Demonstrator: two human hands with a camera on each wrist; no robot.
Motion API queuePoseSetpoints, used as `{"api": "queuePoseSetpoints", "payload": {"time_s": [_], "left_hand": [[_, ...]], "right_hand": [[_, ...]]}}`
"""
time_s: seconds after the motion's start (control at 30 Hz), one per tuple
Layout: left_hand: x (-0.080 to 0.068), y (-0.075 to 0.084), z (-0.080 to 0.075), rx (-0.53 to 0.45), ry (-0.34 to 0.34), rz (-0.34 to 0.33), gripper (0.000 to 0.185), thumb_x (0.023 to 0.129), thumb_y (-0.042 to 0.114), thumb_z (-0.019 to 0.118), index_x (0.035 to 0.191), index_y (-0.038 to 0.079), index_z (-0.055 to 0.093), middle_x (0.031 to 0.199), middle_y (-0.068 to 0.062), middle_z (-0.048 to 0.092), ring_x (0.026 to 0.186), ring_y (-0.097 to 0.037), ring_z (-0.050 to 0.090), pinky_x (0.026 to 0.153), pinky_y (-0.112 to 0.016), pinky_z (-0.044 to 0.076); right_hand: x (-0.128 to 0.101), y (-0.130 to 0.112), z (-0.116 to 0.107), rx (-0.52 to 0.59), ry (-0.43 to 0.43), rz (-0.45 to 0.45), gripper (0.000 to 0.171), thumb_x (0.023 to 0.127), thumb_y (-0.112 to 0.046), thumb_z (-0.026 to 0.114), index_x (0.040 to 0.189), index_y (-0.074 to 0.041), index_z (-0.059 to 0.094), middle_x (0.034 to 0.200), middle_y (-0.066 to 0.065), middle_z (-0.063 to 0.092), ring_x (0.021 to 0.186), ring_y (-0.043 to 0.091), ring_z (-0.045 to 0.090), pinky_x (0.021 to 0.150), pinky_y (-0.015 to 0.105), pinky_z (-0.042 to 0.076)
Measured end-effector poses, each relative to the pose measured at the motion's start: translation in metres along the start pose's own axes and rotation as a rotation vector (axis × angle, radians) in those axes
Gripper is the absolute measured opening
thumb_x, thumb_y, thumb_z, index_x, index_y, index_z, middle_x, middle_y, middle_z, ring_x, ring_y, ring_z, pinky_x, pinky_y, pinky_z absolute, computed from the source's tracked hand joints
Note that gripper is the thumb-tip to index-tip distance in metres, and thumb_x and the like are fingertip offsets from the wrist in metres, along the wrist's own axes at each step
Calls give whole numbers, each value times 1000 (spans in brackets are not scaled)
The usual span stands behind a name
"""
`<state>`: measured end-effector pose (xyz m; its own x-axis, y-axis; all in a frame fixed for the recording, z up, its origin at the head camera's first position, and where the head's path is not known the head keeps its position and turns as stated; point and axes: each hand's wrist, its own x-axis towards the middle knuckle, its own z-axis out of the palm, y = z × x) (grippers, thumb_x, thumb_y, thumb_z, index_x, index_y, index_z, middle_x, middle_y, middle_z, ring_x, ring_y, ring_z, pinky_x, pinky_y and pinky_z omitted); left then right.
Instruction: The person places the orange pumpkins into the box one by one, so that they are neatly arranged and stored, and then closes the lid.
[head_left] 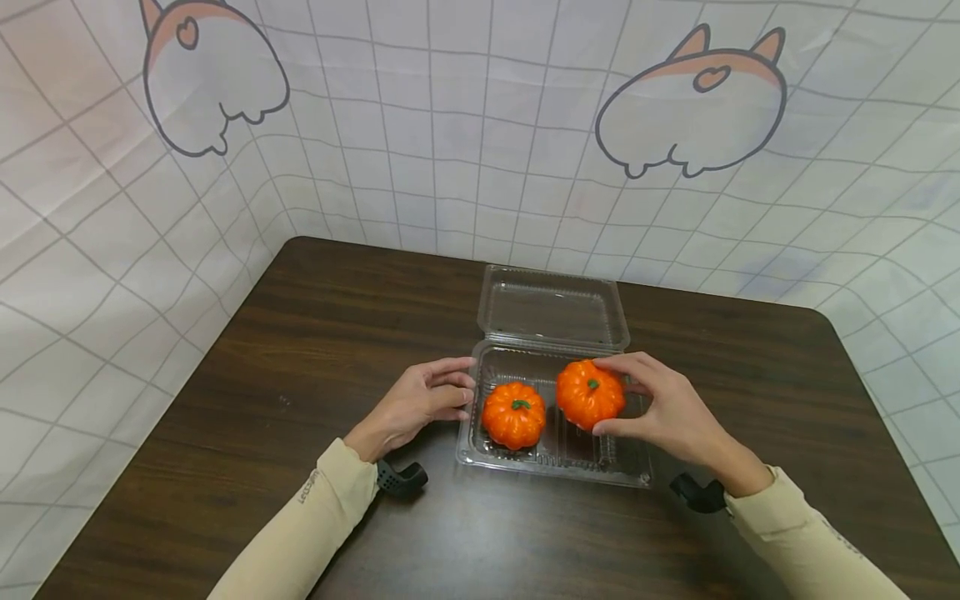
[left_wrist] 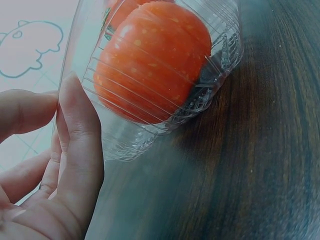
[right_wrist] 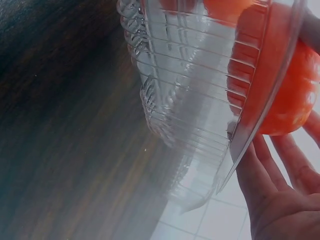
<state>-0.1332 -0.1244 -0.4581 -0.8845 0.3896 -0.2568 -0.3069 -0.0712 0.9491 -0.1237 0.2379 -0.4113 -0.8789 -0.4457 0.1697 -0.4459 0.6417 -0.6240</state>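
Head view: two hands work at a clear plastic container (head_left: 555, 473) that stands on a dark wood-grain tabletop (head_left: 322, 333), its hinged lid (head_left: 551, 302) laid back on the far side. The right hand (head_left: 671, 408) holds the right pumpkin (head_left: 590, 395), orange and ribbed with a short green stem, between the thumb on the near side and the fingers on the far side; this pumpkin is over the right part of the container's base. The left pumpkin (head_left: 514, 415), of similar form and colour, sits inside the left part, apart from its counterpart. The left hand (head_left: 420, 402) is at the container's left rim. Pale sleeves (head_left: 318, 508) cover both forearms, and dark wristbands (head_left: 402, 481) show beneath the wrists. Behind the tabletop hangs a white cloth (head_left: 450, 108) with a grey grid and two outlined animal figures (head_left: 693, 112).

Left wrist view: the thumb and a finger of the left hand pinch the rim in a narrow grip; the left pumpkin is visible through the ribbed transparent side wall, close to it.

Right wrist view: the lower part of the right pumpkin shows through the ribbed wall and appears raised above the container's floor, while its upper part projects beyond the rim. Fingers extend beside it, partly cut off by the frame's edge.
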Motion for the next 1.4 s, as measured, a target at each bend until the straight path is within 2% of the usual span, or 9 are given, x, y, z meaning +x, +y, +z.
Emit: {"api": "queuePoseSetpoints", "payload": {"time_s": [0.17, 0.47, 0.83, 1.17, 1.4], "left_hand": [[0, 1, 0, -4, -5, 6, 60, 95, 1, 65, 152, 3, 48, 115, -7, 62, 93, -16, 67, 81, -28, 65], [0, 2, 0, -3, -9, 7, 60, 95, 1, 65, 152, 4, 47, 117, -8, 62, 94, -16, 66, 81, -28, 65], [0, 3, 1, 0, -7, 3, 60, 94, 0, 64, 152, 4, 48, 116, -7, 62, 94, -16, 66, 81, -28, 65], [-1, 2, 0, -8, -12, 3, 60, 94, 1, 64, 152, 4, 47, 115, -6, 62, 93, -16, 66, 81, -27, 64], [-2, 2, 0, -16, -7, -4, 60, 94, 1, 65, 152, 4, 48, 115, -6, 62, 93, -16, 66, 81, -27, 64]], "right_hand": [[2, -1, -1, -7, -39, -9, 76, 71, -35, 96, 137, -20, 63, 133, 4, 62, 116, 26, 67, 94, 46, 62], [7, 0, -2, -39, -82, -45, 76, 70, -38, 95, 137, -21, 64, 131, 2, 63, 112, 21, 67, 88, 34, 65], [10, -2, -2, -13, -150, -47, 76, 71, -43, 94, 137, -24, 63, 135, 2, 62, 117, 24, 67, 94, 41, 63], [10, -3, 3, -71, -195, -60, 77, 70, -47, 94, 137, -26, 64, 137, 3, 62, 115, 24, 67, 91, 48, 63], [14, -3, 1, -96, -223, -97, 77, 69, -51, 94, 136, -27, 65, 133, -5, 65, 116, 19, 66, 92, 47, 61]]}}
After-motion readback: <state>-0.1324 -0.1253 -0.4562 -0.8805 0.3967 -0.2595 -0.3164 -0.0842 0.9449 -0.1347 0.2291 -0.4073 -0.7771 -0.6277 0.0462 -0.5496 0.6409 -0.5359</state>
